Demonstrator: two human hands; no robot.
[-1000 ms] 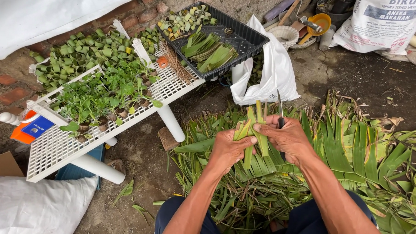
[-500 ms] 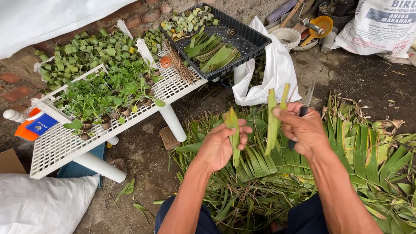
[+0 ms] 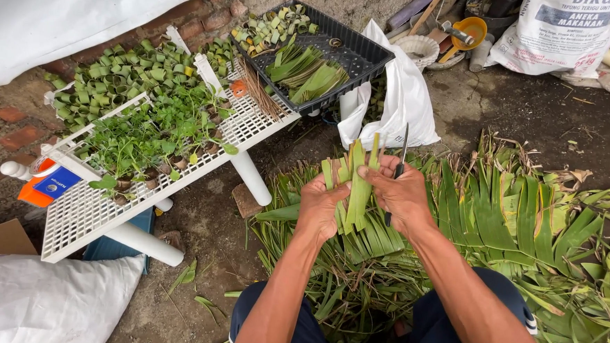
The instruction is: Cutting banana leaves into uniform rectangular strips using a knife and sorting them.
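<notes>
Behind right hand: knife handle hidden.

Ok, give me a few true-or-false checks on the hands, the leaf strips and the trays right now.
1. Both hands, left hand and right hand, grip the bundle of green leaf strips. True.
2. The right hand also holds a knife. True.
3. The black tray is empty. False: it holds cut leaf strips and rolled leaf rings.
4. The white rack holds seedlings. True.
5. The leaf pile lies on the rack. False: it lies on the ground.
</notes>
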